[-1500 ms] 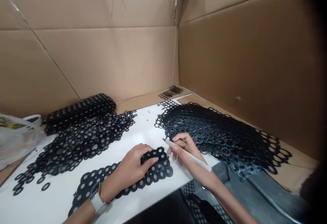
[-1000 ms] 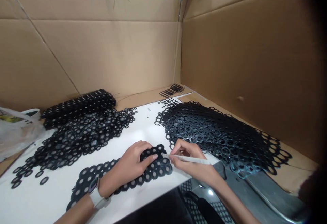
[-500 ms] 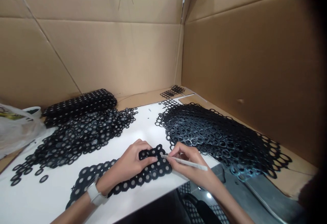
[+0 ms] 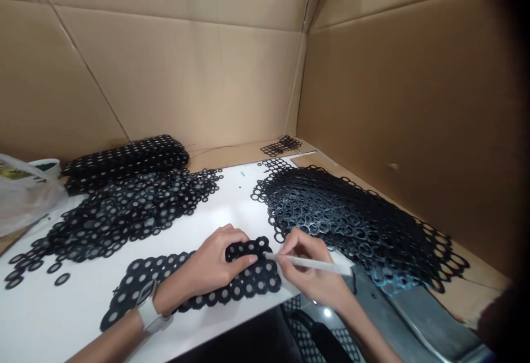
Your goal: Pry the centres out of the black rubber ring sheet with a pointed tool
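**Left hand [image 4: 221, 258] gripping a dotted sheet [image 4: 248, 287], right hand [image 4: 308, 261] pointing a white tool [image 4: 317, 264] at it**

The left hand is grasping the dotted sheet near its right end, the thumb pressing on top and the fingers curling over the far side. The dotted sheet, black with pale round spots, is lying on the white worktop [image 4: 78, 319], passing under the left hand and wrist and spreading out to their left. A watch [image 4: 151, 307] is circling the left wrist.

The right hand is pinching the slim white tool between thumb and fingers. Its tip is pointing left and meeting the dotted sheet just beside the left thumb; whether it is piercing the surface, one cannot tell.

Beyond and left of the left hand, a heap of black rings [image 4: 124, 208] with pale centres is covering part of the worktop, a few pieces lying apart at its near end. Behind that heap a dark roll [image 4: 128, 154] is resting, with a plastic bag [image 4: 31, 203] and a white tub [image 4: 46, 169] sitting at far left. Beyond and right of the right hand, a large pile of open black mesh [image 4: 339, 208] is spreading. Cardboard walls [image 4: 186, 76] are standing behind everything.
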Tool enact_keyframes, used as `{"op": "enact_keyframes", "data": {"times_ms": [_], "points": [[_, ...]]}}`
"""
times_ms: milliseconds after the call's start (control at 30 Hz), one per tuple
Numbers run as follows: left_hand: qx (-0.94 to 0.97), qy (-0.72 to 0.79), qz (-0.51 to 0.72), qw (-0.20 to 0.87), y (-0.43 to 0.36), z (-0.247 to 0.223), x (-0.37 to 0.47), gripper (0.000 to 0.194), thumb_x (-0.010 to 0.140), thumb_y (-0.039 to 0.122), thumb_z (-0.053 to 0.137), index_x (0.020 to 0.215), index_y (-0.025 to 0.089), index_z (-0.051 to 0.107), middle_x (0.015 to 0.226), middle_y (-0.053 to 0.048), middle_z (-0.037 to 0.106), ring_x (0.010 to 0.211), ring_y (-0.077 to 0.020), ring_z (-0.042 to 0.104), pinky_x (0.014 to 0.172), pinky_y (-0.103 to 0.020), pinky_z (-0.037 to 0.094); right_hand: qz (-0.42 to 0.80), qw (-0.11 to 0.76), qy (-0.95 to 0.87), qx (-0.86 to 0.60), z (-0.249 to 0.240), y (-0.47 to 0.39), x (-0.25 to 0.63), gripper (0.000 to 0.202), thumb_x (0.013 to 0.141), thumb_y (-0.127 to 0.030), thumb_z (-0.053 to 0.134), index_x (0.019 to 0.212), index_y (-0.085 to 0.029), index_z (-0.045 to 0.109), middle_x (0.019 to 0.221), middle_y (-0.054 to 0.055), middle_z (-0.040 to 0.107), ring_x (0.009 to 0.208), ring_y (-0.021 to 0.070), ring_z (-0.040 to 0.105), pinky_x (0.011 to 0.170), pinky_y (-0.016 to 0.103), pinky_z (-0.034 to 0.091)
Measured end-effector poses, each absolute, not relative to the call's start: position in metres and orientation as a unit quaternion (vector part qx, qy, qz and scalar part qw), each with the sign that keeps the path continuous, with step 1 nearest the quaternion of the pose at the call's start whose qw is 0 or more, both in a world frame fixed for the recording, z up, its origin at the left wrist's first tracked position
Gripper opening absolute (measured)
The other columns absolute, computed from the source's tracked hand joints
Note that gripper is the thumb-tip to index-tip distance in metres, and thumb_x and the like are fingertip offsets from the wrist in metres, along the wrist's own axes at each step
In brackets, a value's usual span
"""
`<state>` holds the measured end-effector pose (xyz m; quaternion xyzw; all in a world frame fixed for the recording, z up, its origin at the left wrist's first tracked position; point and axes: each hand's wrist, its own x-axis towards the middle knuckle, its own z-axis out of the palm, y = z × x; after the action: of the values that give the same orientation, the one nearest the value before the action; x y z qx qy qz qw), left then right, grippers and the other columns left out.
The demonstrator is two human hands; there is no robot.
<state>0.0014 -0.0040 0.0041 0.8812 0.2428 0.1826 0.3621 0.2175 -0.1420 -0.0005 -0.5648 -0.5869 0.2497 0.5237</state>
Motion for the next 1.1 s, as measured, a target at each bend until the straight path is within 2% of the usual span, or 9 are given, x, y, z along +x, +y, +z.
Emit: {"op": "enact_keyframes", "data": {"times_ms": [100,200,300,400,500,633,733,933,1100], "points": [[0.885,0.242,0.184,0.351,-0.007,0.004,0.001,0.020,0.099,0.044,0.072,0.106,0.025,0.077,0.098,-0.005,0.074,0.097,-0.0270,0.068,0.088,-0.040,0.053,0.237,0.577,-0.550,-0.555,-0.006,-0.142,0.223,0.021,0.087,-0.027,0.072,0.078,-0.024,0.052,0.072,-0.002,0.056,0.062,0.0145,0.048,0.056,0.026,0.037],[0.878,0.234,0.200,0.366,-0.007,0.006,0.001,0.025,0.098,0.046,0.074,0.112,0.026,0.078,0.104,-0.005,0.077,0.101,-0.0278,0.069,0.092,-0.042,0.054,0.239,0.582,-0.549,-0.549,-0.007,-0.143,0.225,0.021,0.085,-0.026,0.072,0.079,-0.024,0.052,0.074,-0.001,0.055,0.064,0.0151,0.049,0.057,0.027,0.038],[0.872,0.226,0.203,0.384,-0.009,0.011,0.003,0.028,0.096,0.053,0.076,0.097,0.025,0.078,0.094,-0.004,0.076,0.093,-0.0254,0.068,0.086,-0.039,0.054,0.240,0.580,-0.552,-0.549,-0.006,-0.144,0.223,0.020,0.088,-0.028,0.073,0.083,-0.024,0.055,0.076,-0.001,0.055,0.064,0.0147,0.050,0.057,0.027,0.038],[0.870,0.221,0.203,0.391,-0.012,0.016,0.006,0.035,0.098,0.054,0.074,0.081,0.023,0.075,0.087,-0.003,0.073,0.089,-0.0236,0.066,0.083,-0.037,0.052,0.248,0.587,-0.538,-0.551,-0.003,-0.143,0.220,0.020,0.092,-0.035,0.078,0.092,-0.024,0.061,0.081,0.000,0.063,0.068,0.0162,0.058,0.060,0.027,0.045],[0.853,0.228,0.221,0.414,-0.014,0.017,0.007,0.030,0.098,0.051,0.076,0.085,0.024,0.077,0.090,-0.003,0.074,0.091,-0.0229,0.067,0.084,-0.036,0.052,0.262,0.579,-0.521,-0.570,-0.002,-0.141,0.220,0.023,0.090,-0.041,0.083,0.094,-0.023,0.069,0.083,0.002,0.069,0.070,0.0173,0.062,0.062,0.028,0.047],[0.829,0.239,0.265,0.431,-0.016,0.014,0.007,0.025,0.095,0.048,0.080,0.090,0.024,0.079,0.100,-0.003,0.077,0.098,-0.0231,0.071,0.091,-0.036,0.054,0.263,0.577,-0.494,-0.595,-0.001,-0.139,0.224,0.028,0.087,-0.048,0.086,0.087,-0.022,0.075,0.073,0.001,0.067,0.059,0.0149,0.055,0.052,0.027,0.041],[0.819,0.247,0.257,0.449,-0.018,0.014,0.006,0.025,0.097,0.048,0.077,0.094,0.024,0.081,0.101,-0.002,0.080,0.097,-0.0233,0.073,0.091,-0.035,0.056,0.278,0.583,-0.470,-0.601,0.000,-0.140,0.226,0.029,0.086,-0.050,0.086,0.092,-0.023,0.078,0.072,0.002,0.069,0.051,0.0138,0.053,0.046,0.027,0.041],[0.799,0.266,0.230,0.487,-0.019,0.013,0.008,0.026,0.099,0.051,0.074,0.097,0.026,0.081,0.100,0.003,0.082,0.097,-0.0218,0.075,0.088,-0.031,0.056,0.294,0.590,-0.471,-0.586,-0.001,-0.142,0.224,0.033,0.091,-0.050,0.083,0.112,-0.024,0.082,0.093,0.010,0.082,0.068,0.0230,0.073,0.050,0.030,0.053],[0.804,0.275,0.219,0.480,-0.017,0.013,0.008,0.028,0.101,0.052,0.071,0.094,0.025,0.080,0.096,0.004,0.081,0.094,-0.0212,0.074,0.083,-0.030,0.054,0.215,0.634,-0.464,-0.580,-0.010,-0.144,0.222,0.031,0.097,-0.051,0.076,0.099,-0.021,0.083,0.083,0.010,0.079,0.056,0.0177,0.065,0.048,0.030,0.050]]}}
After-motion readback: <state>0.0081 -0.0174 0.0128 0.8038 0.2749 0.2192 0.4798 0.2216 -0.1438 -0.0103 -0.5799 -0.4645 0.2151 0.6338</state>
